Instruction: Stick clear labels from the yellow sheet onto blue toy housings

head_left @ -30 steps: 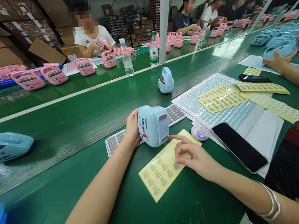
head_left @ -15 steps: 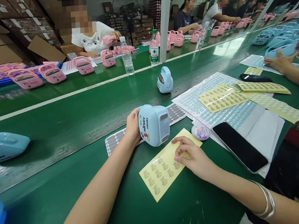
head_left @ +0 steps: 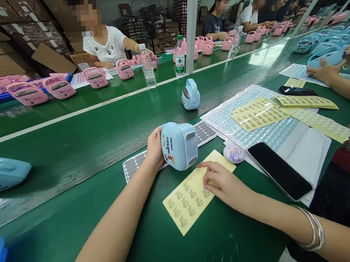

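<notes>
Item: blue plastic gadget (head_left: 178,146), boxy with rounded corners, printed lettering on one face and two grey pads on another. It stood on the green worktop (head_left: 74,154), at the near edge of the belt, partly over a grey sticker sheet (head_left: 135,165).

Handling, by judgement: a hollow moulded shell, likely light and stiff, with a smooth, somewhat slippery skin. It would be best taken across its flat sides, as held here, rather than by the rounded corners.

Left hand (head_left: 154,148): wrapped around the far side of the gadget, fingers behind it, thumb on top, steadying it with the padded face turned toward the other hand. Forearm stretched forward from the lower left, low over the worktop.

Right hand (head_left: 223,183): resting palm-down on a yellow label sheet (head_left: 188,198) lying just in front of the gadget. The fingers were curled narrow, fingertips pressed on the sheet's upper part; whether a label was pinched between them could not be told. Wrist with silver bangles (head_left: 315,233), forearm reaching in from the lower right.

Nearby: a small round patterned trinket (head_left: 233,153), a black phone (head_left: 279,171) on white paper, and further yellow sheets (head_left: 260,115). A second blue gadget (head_left: 190,94) stood on the belt. A co-worker's hand (head_left: 323,72) worked at far right.
</notes>
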The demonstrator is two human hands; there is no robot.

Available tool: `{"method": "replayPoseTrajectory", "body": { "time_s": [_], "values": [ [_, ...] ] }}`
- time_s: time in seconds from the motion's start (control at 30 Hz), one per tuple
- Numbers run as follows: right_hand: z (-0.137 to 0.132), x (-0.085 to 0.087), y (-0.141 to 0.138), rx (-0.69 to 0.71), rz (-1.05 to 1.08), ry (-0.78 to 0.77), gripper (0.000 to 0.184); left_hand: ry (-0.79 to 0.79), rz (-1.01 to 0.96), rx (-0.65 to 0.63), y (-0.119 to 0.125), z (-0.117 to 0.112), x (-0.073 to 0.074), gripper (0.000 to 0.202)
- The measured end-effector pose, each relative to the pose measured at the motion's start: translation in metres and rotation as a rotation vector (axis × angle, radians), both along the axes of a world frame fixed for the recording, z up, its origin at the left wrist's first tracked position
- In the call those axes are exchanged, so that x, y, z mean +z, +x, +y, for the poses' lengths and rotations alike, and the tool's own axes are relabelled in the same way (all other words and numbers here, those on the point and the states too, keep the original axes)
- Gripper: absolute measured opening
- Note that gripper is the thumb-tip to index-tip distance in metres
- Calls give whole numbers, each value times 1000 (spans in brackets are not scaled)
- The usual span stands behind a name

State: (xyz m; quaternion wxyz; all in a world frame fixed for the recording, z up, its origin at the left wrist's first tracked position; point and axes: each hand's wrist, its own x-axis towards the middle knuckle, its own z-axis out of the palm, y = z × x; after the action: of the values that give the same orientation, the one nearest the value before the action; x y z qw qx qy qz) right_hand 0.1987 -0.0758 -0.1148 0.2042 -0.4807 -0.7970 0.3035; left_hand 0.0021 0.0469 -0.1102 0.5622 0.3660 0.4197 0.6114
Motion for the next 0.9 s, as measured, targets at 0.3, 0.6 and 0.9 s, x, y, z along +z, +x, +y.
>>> {"method": "replayPoseTrajectory", "body": {
  "time_s": [0.3, 0.6, 0.9],
  "values": [
    [2, 21, 17, 65, 199, -305, 14, -28, -16, -12, -1, -1, 0, 21],
    [24, 56, 49, 152, 493, -336, 19, -50, 211, -283, -8, 3, 10, 23],
    [40, 117, -10, 239, 51, 129, 19, -223, 295, -569, -14, 3, 28, 25]
  ]
}}
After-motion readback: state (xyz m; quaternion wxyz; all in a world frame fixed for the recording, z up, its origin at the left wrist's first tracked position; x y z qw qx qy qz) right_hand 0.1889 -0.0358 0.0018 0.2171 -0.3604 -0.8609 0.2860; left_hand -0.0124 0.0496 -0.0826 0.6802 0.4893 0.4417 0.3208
